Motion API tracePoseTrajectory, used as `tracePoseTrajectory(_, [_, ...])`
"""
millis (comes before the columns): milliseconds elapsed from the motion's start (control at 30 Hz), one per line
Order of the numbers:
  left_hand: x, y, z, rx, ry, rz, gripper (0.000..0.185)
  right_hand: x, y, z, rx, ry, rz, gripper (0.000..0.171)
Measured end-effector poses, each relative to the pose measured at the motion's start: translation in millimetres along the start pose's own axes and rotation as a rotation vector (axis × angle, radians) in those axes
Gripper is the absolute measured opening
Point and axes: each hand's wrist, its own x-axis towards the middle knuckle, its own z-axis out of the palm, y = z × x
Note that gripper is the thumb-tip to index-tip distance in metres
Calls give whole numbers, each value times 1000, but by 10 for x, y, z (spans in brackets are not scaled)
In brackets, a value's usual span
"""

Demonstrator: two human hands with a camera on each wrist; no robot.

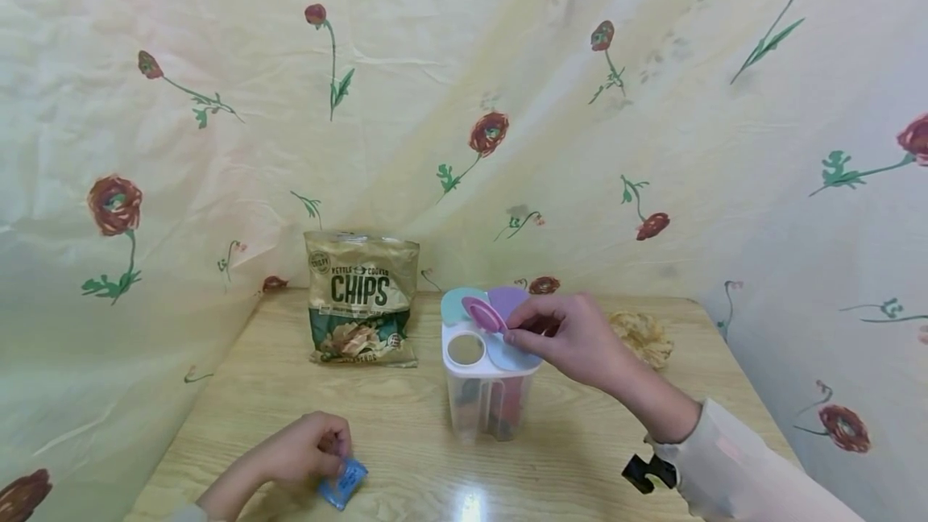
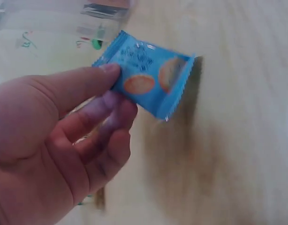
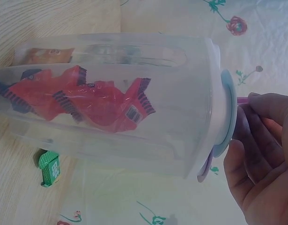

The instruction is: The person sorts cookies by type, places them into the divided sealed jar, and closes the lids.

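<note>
Surface: wooden table (image 1: 406,425), floral cloth (image 1: 217,143) draped behind.
Counted: one chips bag (image 1: 362,300); one clear container (image 1: 487,377).
Left hand (image 1: 304,451): pinching blue snack packet (image 2: 148,75) at front edge.
Right hand (image 1: 573,337): fingers on pink lid flap (image 1: 484,315).

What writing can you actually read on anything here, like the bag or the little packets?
"KETTLE COOKED CHIPS": on the chips bag standing at the back of the table.
Round badge and small lines on that bag: too small to read.
Print on the blue packet that the left hand pinches: blurred.
Red packets inside the clear container: a barcode, no readable words.
</note>
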Motion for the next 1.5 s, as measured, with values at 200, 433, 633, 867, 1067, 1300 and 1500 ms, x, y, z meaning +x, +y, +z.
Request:
tracePoseTrajectory(200, [64, 302, -174, 20, -15, 61, 16, -11, 8, 3, -1, -1, 1, 9])
tracePoseTrajectory(433, [120, 874, -407, 135, 78, 130, 12, -8, 2, -12, -15, -2, -3, 11])
tracePoseTrajectory(633, [223, 1244, -474, 188, 220, 187, 9, 4, -7, -18, -19, -7, -5, 10])
tracePoseTrajectory(867, [418, 1605, -481, 167, 353, 224, 6, 4, -3, -16, -12, -7, -6, 10])
tracePoseTrajectory(1067, [574, 1824, -440, 112, 380, 238, 7, 1, -5, -13, -7, -7, -3, 10])
tracePoseTrajectory(1300, [721, 2009, -351, -6, 418, 246, 19, 5, -3, -10, 1, -9, 5, 11])
tracePoseTrajectory(1500, [821, 2104, -270, -34, 400, 253, 20, 9, 0, -7, 4, -10, 7, 11])
